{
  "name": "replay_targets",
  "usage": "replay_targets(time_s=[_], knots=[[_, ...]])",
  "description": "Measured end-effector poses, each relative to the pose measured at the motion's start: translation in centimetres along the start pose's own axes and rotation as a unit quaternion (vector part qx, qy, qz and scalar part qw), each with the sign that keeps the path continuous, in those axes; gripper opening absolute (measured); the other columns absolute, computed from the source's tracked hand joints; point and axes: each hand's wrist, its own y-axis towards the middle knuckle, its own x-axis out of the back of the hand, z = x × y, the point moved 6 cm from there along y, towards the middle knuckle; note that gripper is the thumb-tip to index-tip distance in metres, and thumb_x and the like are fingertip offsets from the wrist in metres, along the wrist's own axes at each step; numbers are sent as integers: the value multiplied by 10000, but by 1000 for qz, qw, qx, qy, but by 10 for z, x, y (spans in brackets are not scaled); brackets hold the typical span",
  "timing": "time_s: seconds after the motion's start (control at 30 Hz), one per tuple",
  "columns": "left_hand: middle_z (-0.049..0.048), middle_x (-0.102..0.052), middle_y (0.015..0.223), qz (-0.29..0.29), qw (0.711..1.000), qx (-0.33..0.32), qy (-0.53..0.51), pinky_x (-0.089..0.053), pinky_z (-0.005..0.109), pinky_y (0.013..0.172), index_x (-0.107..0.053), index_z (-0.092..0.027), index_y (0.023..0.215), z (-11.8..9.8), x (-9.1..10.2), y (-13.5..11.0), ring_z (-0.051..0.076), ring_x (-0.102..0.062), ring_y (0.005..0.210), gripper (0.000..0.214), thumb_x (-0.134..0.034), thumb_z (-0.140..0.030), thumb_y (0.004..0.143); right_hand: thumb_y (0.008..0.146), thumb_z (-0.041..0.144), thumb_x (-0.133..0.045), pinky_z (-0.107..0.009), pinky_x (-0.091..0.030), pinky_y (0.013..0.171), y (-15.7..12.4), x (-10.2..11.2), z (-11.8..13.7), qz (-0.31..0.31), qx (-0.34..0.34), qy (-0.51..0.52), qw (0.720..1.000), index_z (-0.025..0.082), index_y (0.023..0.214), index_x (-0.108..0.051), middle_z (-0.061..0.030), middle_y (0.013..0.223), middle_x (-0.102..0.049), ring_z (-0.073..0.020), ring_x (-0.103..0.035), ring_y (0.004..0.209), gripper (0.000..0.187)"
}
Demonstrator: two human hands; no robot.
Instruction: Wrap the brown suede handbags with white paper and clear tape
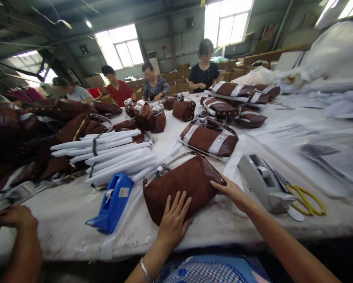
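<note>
A brown handbag (179, 182) lies on the white-covered table in front of me, its strap on the far side. My left hand (174, 222) rests flat on the bag's front, fingers spread. At the bag's right end, my right hand (228, 188) grips the corner, thumb on the front and the other fingers partly hidden behind. To the left stands a blue tape dispenser (114, 204). A grey tape dispenser (263, 182) is just right of my right hand, with yellow-handled scissors (307, 200) beside it.
Behind the handbag lies another brown bag with white wrapping strips (207, 137). White paper rolls (117, 155) are bundled at left, near piled brown bags (76, 129). A neighbour's arm (20, 232) reaches in at lower left. Several people work across the table (326, 220). Clear plastic sheets (320, 149) lie at right.
</note>
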Motion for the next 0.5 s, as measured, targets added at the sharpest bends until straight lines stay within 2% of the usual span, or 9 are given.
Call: replay_targets(time_s=[0.1, 0.17, 0.27, 0.4, 0.5], knots=[[67, -284, 1630, -13, 1000, 9, -19, -254, 544, 1216, -264, -227, 1557, 6, 4, -4, 281, -238, 1514, 683, -546, -349, 947, 811, 483, -723, -464, -488, 1052, -11, -14, 19, 58, -25, 84, 994, 235, 1333, -592, -67, 1327, -664, -296, -583, 1264, 593], [78, -315, 1617, -28, 999, 11, -33, -248, 538, 1221, -290, -219, 1550, 10, 8, -6, 276, -250, 1511, 664, -546, -318, 945, 836, 461, -698, -448, -510, 1025, -17, -25, 26, 64, -32, 152, 986, 268, 1355, -565, -51, 1392, -618, -287, -566, 1287, 569], [79, -351, 1600, -35, 998, 6, -46, -269, 527, 1216, -321, -224, 1539, 14, 11, -6, 269, -274, 1502, 638, -537, -269, 940, 886, 481, -631, -414, -568, 938, -23, -41, 20, 72, -49, 235, 968, 313, 1380, -515, -28, 1412, -602, -260, -640, 1187, 534], [57, -335, 1605, -5, 999, -3, -34, -261, 538, 1219, -297, -264, 1547, 12, 15, -1, 270, -313, 1486, 665, -510, -178, 923, 864, 448, -677, -356, -601, 853, -24, -47, 0, 3, -96, 254, 962, 258, 1306, -559, -52, 1266, -697, -226, -722, 986, 495], [46, -347, 1598, -3, 1000, 29, 8, -205, 586, 1228, -234, -280, 1563, 7, 27, 3, 266, -382, 1451, 708, -420, -66, 914, 830, 413, -733, -338, -613, 815, -28, -47, -6, -34, -113, 262, 958, 235, 1272, -580, -64, 1207, -722, -219, -735, 925, 501]])
